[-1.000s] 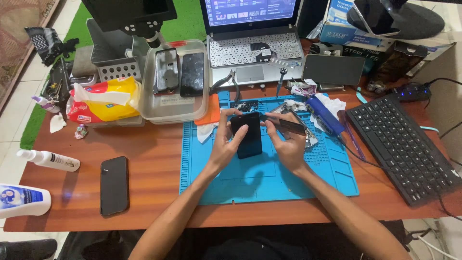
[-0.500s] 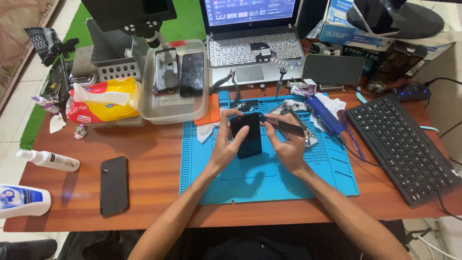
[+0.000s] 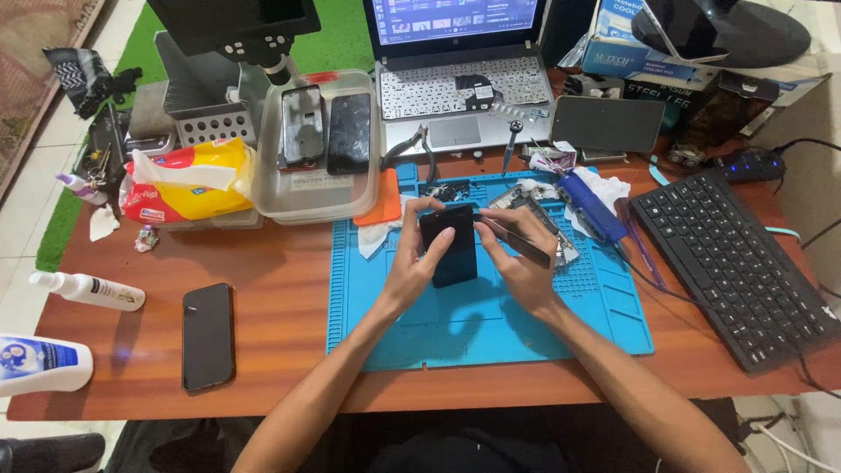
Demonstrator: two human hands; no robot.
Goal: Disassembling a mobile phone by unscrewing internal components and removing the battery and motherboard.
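1. Both forearms reaching in from the bottom edge, meeting over the blue repair mat (image 3: 491, 333)
2. Left hand (image 3: 412, 267) curled around the black phone (image 3: 449, 245), fingers closed on its left edge, thumb on its face
3. Right hand (image 3: 517, 263) pinching thin metal tweezers (image 3: 512, 235), tip at the phone's upper right edge
4. Phone held just above the mat's middle

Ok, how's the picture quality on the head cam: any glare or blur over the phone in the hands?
Head view: even light, with soft shadows under the forearms on the blue mat. The dark phone held by the left hand and right hand is sharp, with no strong glare. The laptop screen is bright. Wide-angle bending shows at the edges, by the keyboard.
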